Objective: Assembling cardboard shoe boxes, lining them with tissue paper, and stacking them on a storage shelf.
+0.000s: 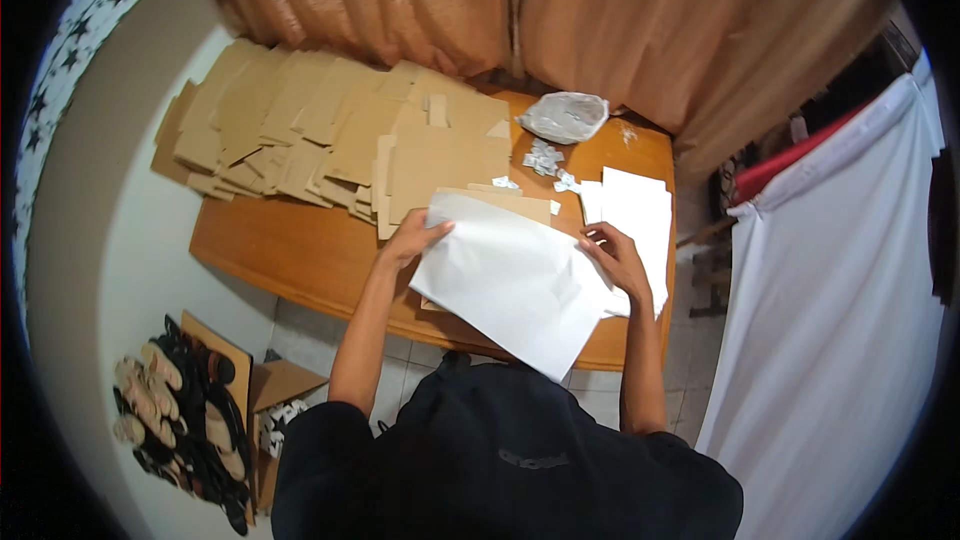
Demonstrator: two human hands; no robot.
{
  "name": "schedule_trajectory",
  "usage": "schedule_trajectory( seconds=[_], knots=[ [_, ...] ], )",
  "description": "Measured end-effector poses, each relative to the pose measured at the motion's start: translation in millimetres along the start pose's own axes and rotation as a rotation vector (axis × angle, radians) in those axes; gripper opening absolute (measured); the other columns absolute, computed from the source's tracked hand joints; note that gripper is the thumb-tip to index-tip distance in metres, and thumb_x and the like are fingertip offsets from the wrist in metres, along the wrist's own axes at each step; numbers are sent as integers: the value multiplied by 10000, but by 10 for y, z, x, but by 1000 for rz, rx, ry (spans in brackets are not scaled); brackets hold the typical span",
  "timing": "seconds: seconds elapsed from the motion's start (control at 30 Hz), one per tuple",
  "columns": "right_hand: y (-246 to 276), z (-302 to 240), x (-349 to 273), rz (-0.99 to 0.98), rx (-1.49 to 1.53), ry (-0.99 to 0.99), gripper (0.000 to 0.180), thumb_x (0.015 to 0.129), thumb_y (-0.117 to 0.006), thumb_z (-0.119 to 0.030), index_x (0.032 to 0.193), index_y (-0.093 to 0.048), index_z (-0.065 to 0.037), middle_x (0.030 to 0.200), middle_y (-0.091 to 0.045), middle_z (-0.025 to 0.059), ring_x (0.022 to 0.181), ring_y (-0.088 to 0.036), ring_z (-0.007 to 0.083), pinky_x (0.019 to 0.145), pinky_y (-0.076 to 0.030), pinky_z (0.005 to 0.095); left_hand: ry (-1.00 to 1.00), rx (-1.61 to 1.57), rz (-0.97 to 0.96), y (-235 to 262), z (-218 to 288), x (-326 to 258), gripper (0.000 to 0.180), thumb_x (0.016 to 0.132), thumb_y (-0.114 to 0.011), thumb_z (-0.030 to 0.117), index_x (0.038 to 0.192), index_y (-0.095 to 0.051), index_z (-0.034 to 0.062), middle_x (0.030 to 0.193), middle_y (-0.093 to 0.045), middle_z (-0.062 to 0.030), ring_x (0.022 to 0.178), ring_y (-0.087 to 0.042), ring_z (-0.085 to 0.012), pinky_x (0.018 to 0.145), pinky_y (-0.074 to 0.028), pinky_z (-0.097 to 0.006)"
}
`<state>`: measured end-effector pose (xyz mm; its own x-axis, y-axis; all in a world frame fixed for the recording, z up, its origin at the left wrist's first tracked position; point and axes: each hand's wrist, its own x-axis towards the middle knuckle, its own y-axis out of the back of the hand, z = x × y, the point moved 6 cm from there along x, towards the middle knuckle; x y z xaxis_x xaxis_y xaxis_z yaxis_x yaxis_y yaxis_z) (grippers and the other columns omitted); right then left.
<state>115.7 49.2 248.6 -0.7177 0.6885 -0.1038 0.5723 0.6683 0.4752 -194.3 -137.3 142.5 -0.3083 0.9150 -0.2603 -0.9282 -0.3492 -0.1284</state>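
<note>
At the centre of the frame, a person holds a large white paper sheet (515, 280) over a wooden table (290, 250). The left hand (412, 238) grips its upper left edge with fingers closed on it; the right hand (618, 258) pinches its right edge. Flattened cardboard pieces (320, 130) fill the upper left; a stack of white sheets (635, 210) lies just right.

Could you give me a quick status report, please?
Left hand and right hand on large white paper sheet. Flat brown cardboard blank underneath. Nothing obstructing.
</note>
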Motion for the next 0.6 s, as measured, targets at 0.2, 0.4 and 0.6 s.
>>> schedule_trajectory(
  seconds=[0.2,0.4,0.6],
  knots=[
    [-475,644,-108,121,265,-485,689,850,-803,-431,1291,-557,38,963,-676,110,866,-626,164,666,-496,282,72,-137,152,475,-391,-169,318,962,-668,89,1244,-616,-48,1137,-694,-105,996,-659,-171,868,-548,-323],
    [-896,1321,-189,315,327,-313,231,859,-775,-65,1022,-623,-2,712,-563,-45,656,-535,55,614,-450,215,148,-23,176,551,-637,-249,351,904,-706,59,1229,-611,-34,1047,-702,-120,908,-672,-169,800,-557,-315],
    [-987,1412,-181,437,-43,-298,156,845,-766,-77,944,-673,-1,780,-680,50,695,-604,120,652,-503,285,183,155,225,625,-757,-389,331,839,-734,-3,1144,-605,-10,900,-670,-83,806,-649,-149,719,-545,-290]
  ],
)
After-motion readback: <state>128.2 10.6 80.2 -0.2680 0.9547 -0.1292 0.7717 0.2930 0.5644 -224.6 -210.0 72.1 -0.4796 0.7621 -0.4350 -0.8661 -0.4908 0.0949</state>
